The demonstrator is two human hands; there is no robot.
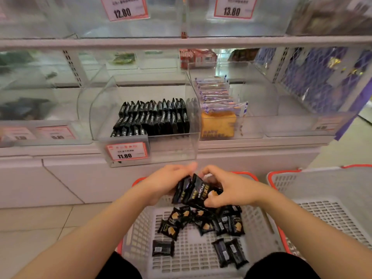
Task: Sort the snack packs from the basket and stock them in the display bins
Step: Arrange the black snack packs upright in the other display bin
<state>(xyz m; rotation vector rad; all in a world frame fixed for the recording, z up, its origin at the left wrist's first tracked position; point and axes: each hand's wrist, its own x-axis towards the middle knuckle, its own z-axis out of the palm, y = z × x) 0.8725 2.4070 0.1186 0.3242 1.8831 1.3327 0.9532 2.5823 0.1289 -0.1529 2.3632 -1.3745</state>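
Several black snack packs (pixel 194 193), held above the basket (pixel 141 228) with the left hand (pixel 167 183) and right hand (pixel 225 188) both clamped on the bundle, look light, crinkly and slippery, so squeezing the stack's flat faces seems safest.

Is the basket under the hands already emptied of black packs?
No, loose black packs lie in the basket below both hands' bundle.
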